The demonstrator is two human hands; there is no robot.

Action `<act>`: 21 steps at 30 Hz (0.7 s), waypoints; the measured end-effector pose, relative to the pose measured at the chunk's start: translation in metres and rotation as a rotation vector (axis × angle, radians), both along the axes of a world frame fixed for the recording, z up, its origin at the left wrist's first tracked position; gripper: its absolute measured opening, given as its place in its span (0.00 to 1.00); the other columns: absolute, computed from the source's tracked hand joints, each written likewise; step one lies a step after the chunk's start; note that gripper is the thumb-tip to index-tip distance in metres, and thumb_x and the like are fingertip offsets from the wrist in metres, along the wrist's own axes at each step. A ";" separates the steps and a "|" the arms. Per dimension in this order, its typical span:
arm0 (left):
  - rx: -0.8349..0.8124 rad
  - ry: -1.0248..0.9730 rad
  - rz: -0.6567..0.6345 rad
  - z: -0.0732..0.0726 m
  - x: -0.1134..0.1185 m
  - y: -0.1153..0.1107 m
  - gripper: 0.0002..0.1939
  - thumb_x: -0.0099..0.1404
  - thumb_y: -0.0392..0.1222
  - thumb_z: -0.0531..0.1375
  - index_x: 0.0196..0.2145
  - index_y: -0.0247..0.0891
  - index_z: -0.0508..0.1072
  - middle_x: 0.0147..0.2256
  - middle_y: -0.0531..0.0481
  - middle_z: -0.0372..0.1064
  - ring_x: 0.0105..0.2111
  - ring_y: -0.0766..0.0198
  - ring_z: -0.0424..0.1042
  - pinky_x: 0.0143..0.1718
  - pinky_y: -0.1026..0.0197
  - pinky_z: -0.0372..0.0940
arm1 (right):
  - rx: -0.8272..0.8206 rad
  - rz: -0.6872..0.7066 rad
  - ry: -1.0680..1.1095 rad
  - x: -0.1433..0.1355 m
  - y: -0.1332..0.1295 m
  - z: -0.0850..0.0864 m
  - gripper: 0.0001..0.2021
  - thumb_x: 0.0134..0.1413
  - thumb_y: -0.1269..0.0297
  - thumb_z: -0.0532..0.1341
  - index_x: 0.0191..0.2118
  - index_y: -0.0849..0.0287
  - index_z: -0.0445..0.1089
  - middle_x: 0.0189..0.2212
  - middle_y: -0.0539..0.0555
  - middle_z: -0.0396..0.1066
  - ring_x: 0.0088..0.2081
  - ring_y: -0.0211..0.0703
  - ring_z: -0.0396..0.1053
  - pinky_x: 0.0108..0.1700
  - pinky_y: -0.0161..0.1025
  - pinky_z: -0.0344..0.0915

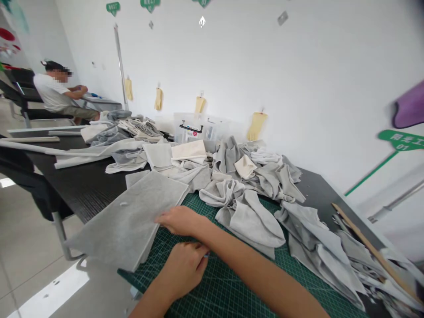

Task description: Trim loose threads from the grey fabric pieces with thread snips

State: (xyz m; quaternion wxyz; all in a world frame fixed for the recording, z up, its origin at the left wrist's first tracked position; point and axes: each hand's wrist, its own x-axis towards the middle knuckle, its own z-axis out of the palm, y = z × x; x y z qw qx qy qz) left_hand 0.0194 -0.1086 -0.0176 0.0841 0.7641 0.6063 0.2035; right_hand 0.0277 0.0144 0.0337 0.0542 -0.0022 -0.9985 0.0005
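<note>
My right hand (179, 220) reaches across to the left, its fingers pinched on the right edge of a large grey cloth sheet (132, 216). The sheet lies partly on the green cutting mat (215, 287) and hangs past its left edge. Below the right forearm, my left hand (187, 269) is closed over the mat; a small bluish bit shows at its fingers, too hidden to name. A crumpled light grey cloth (255, 221) lies on the mat to the right of my hands.
Heaps of grey and cream cloth (188, 152) cover the back of the dark table (89, 190). A clear plastic box (188, 128) stands behind them. More cloth and a wooden strip (374, 249) lie at right. A person (54, 95) sits far left.
</note>
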 end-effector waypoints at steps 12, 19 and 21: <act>0.000 0.098 0.040 -0.012 0.001 0.001 0.11 0.66 0.35 0.54 0.35 0.37 0.77 0.35 0.42 0.77 0.38 0.53 0.76 0.42 0.53 0.68 | 0.160 0.136 0.076 -0.005 -0.005 -0.021 0.20 0.63 0.71 0.56 0.59 0.55 0.64 0.59 0.60 0.68 0.57 0.48 0.69 0.59 0.49 0.61; -0.025 0.092 0.011 -0.002 0.002 0.001 0.11 0.66 0.34 0.53 0.39 0.39 0.76 0.37 0.45 0.77 0.39 0.54 0.77 0.42 0.54 0.68 | 0.179 0.058 -0.085 -0.033 0.009 -0.022 0.12 0.65 0.71 0.52 0.47 0.63 0.70 0.49 0.60 0.76 0.47 0.49 0.76 0.42 0.43 0.72; -0.030 0.077 -0.008 0.003 0.003 0.000 0.14 0.66 0.34 0.53 0.45 0.43 0.75 0.38 0.47 0.77 0.39 0.55 0.77 0.42 0.55 0.69 | 0.188 -0.005 -0.095 -0.030 0.024 -0.019 0.11 0.64 0.72 0.53 0.47 0.64 0.71 0.47 0.61 0.77 0.45 0.51 0.77 0.41 0.45 0.73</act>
